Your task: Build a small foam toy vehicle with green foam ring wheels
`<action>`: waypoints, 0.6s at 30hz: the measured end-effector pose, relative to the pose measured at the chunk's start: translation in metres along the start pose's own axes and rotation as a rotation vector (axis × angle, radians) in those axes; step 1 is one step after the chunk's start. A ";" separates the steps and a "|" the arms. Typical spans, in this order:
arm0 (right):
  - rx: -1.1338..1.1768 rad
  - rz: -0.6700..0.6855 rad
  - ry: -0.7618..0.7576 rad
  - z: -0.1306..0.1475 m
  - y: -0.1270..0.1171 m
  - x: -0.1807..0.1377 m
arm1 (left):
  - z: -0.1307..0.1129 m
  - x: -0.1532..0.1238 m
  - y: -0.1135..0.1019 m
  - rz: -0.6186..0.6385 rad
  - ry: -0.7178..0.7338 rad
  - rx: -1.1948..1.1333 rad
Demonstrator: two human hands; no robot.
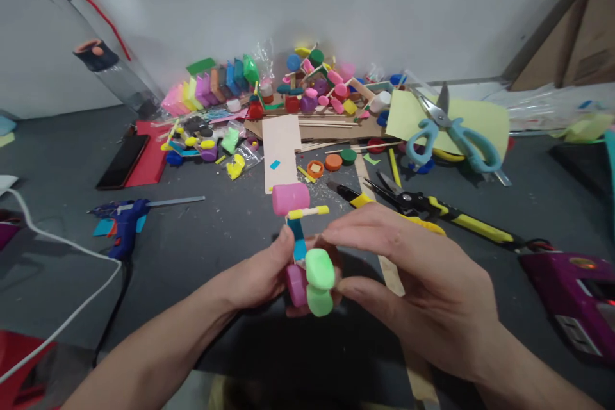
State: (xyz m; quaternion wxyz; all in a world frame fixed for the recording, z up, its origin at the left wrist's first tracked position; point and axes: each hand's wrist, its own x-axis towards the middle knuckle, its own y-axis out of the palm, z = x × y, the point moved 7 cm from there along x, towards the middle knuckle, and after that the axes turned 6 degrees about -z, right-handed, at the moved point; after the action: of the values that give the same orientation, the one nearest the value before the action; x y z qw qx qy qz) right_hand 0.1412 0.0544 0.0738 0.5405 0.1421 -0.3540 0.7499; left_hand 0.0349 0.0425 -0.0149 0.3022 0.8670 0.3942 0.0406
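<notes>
My left hand (269, 266) grips a small handmade toy bike from its left side. The toy has a pink wheel (291, 198) at the far end and another pink wheel (296, 286) nearer me. A blue strip (298, 238) joins them, and a stick with yellow ends (308, 212) crosses it like a handlebar. Two light green pads (319, 269) sit at the near end. My right hand (413, 275) is at the toy's right side, fingers stretched out and thumb apart from them. Its thumb tip is close to the green pads; whether it touches them I cannot tell.
A blue glue gun (125, 224) lies left, near a phone (123, 161). Blue-handled scissors (444, 125), yellow-black snips (432, 205) and a cutter knife (350, 192) lie beyond my right hand. Colourful craft pieces (312, 86) pile along the wall. A purple device (571, 301) stands right.
</notes>
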 end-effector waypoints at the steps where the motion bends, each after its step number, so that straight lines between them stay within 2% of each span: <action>1: -0.007 -0.008 -0.018 0.002 -0.001 -0.001 | 0.002 0.000 0.000 0.006 -0.011 0.018; 4: -0.025 0.002 -0.077 0.009 -0.002 -0.004 | 0.006 -0.002 -0.004 -0.003 -0.001 0.065; 9: -0.139 0.040 -0.124 0.015 0.001 -0.006 | 0.004 -0.006 -0.019 -0.104 0.081 0.103; 13: -0.234 0.082 -0.168 0.015 0.004 -0.004 | 0.004 -0.006 -0.015 -0.073 0.076 0.089; 18: -0.239 0.089 -0.196 0.017 0.003 -0.006 | -0.007 -0.007 -0.015 -0.134 0.166 0.108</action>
State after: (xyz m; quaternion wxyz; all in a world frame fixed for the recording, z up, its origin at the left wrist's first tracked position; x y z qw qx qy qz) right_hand 0.1372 0.0379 0.0815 0.4825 0.1335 -0.4978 0.7082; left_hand 0.0183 0.0487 -0.0168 0.2233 0.8473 0.4766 0.0707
